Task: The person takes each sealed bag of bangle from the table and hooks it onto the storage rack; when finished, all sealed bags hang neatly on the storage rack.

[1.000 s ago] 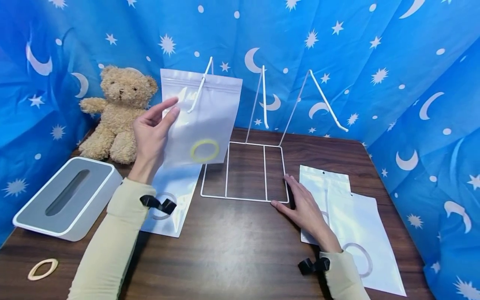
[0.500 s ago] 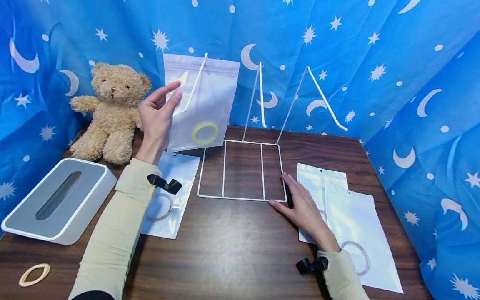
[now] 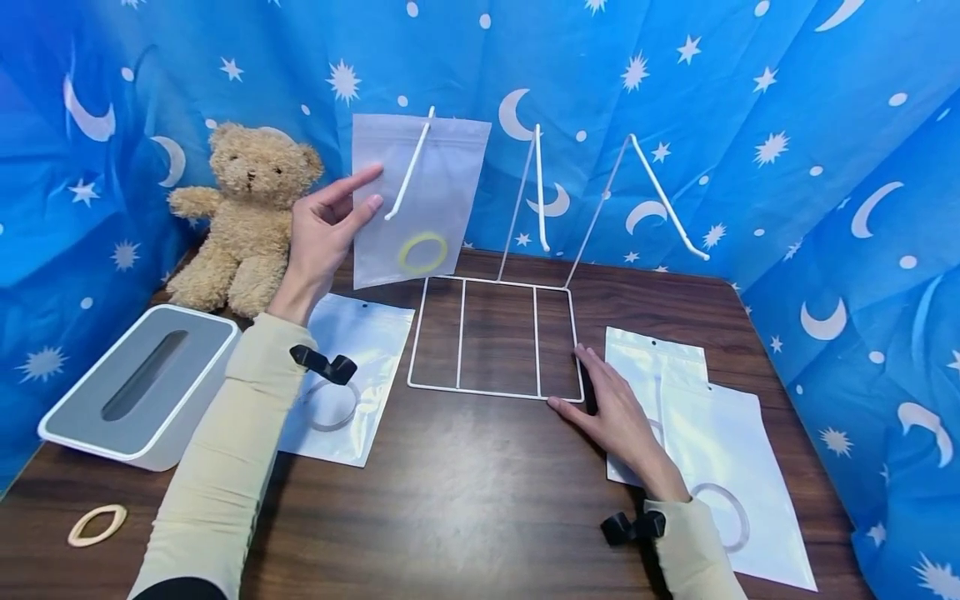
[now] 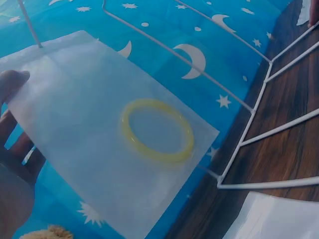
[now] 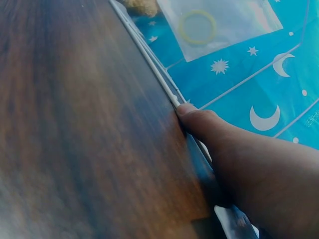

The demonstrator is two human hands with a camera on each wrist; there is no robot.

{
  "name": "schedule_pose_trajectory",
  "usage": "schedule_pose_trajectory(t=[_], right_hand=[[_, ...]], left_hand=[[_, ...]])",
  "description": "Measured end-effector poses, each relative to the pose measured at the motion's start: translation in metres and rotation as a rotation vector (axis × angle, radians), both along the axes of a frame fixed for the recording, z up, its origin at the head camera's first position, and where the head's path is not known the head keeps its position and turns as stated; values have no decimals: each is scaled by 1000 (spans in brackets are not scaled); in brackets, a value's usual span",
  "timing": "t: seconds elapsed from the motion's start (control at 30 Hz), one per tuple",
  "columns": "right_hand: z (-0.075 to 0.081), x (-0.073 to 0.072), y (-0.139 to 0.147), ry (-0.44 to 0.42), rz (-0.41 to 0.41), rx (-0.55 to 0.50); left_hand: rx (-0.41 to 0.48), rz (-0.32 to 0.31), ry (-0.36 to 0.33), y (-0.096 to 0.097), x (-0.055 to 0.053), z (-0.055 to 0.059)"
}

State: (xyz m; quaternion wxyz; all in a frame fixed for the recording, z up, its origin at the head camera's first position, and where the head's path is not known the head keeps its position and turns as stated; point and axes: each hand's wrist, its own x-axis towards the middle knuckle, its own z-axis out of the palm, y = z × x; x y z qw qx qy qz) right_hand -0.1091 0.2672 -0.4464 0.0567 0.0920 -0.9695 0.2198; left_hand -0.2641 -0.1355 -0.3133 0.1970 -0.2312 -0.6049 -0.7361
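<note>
A translucent zip bag (image 3: 390, 242) with a yellow ring (image 3: 423, 252) showing through hangs on the left arm of a white wire rack (image 3: 498, 393). At the bag's left side, my left hand (image 3: 318, 237) reaches in with thumb and index finger apart, both over its front face in the head view. Whether other fingers lie behind the bag I cannot tell. My right hand (image 3: 618, 421) rests at the front right corner of the rack's base, fingers extended. Its thumb (image 5: 204, 122) touches the front rod in the right wrist view.
Two overlapping white bags (image 3: 720, 442), each with a ring, lie at the right. Another ringed bag (image 3: 375, 367) lies left of the rack. A teddy bear (image 3: 251, 200), a grey-topped tissue box (image 3: 180, 333) and a loose cream ring (image 3: 97, 527) are farther left. Two rack arms (image 3: 541, 192) hold nothing.
The hanging bag has slid backward along the left rack arm, with my left hand following. My right hand stays at the base corner. The head view has shifted slightly.
</note>
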Motion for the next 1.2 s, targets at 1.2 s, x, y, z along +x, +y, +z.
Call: schedule_pose_trajectory(t=[1.2], right_hand=[[3, 3, 3, 0, 3, 4]], left_hand=[[-1114, 500, -386, -68, 141, -104]])
